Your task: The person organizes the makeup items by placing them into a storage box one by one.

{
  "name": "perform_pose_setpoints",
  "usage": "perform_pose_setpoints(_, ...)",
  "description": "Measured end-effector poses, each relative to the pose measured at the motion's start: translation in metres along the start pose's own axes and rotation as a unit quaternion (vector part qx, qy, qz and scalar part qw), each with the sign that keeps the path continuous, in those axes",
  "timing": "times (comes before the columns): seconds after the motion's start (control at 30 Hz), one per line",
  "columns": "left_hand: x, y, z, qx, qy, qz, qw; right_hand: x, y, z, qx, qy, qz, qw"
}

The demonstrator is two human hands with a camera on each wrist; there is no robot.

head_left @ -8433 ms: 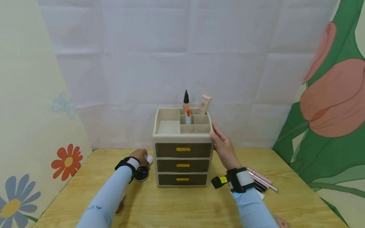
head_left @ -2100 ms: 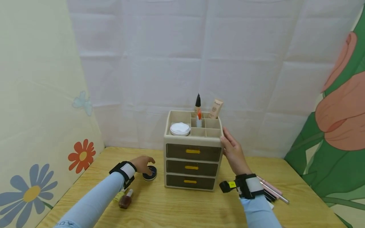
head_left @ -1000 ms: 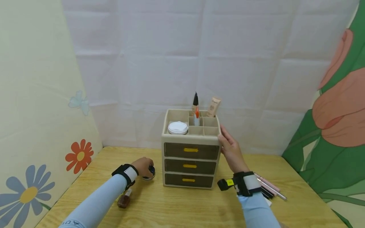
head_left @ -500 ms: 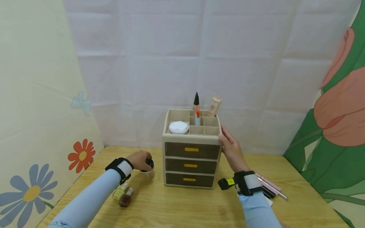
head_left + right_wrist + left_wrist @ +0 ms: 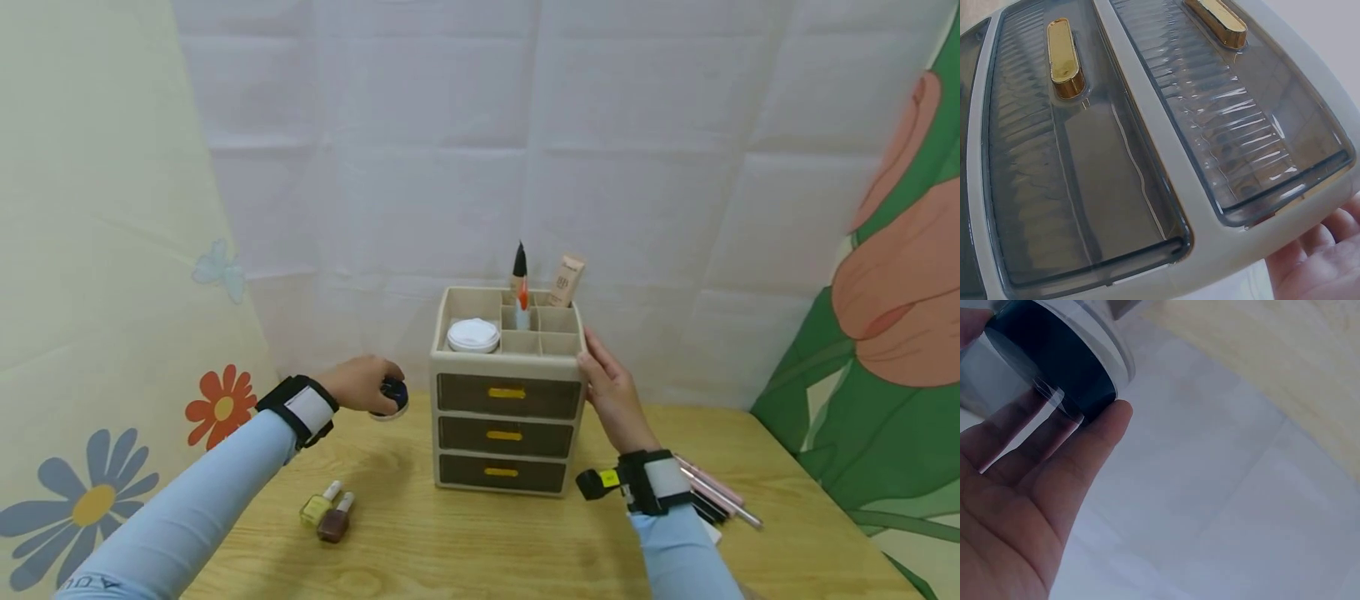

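Observation:
My left hand (image 5: pixel 365 386) holds a round cosmetic jar (image 5: pixel 393 398) above the table, left of the makeup organizer (image 5: pixel 507 365). The left wrist view shows the jar's dark blue lid (image 5: pixel 1060 353) and clear body between thumb and fingertips. My right hand (image 5: pixel 613 392) grips the organizer's right side near the top, thumb at the front edge. Three smoky drawers with gold handles are closed. On top, a white round compact (image 5: pixel 473 335) lies in the large left compartment. A black-capped bottle (image 5: pixel 519 265), an orange-and-clear tube (image 5: pixel 522 310) and a beige tube (image 5: pixel 566 280) stand in small compartments.
Two nail polish bottles, one yellow (image 5: pixel 318 505) and one dark red (image 5: pixel 335 518), lie on the wooden table (image 5: pixel 465 550) at front left. Several pink, silver and black pens (image 5: pixel 718 493) lie beside my right wrist. White cloth (image 5: pixel 360 208) hangs behind.
The white compact has come into the organizer's left compartment. My left hand has since gripped the dark-lidded jar and lifted it off the table. The right hand has stayed on the organizer.

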State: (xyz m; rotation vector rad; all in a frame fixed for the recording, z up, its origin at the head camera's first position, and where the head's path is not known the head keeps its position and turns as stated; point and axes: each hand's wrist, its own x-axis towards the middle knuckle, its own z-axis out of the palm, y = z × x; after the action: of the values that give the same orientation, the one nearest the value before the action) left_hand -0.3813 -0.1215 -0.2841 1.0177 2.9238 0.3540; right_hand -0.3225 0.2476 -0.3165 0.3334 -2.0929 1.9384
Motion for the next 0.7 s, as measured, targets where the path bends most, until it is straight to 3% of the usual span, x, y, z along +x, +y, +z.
perform_pose_setpoints(0.4, -0.005, 0.035, -0.062, 0.002, 0.027, 0.076, 0.9968, 0.000, 0.000, 0.000, -0.002, 0.002, -0.002, 1.0000)
perform_pose_setpoints(0.7, -0.002, 0.061, -0.099, 0.035, 0.039, 0.084, 0.9950, 0.001, 0.002, 0.000, -0.001, 0.002, -0.003, 1.0000)
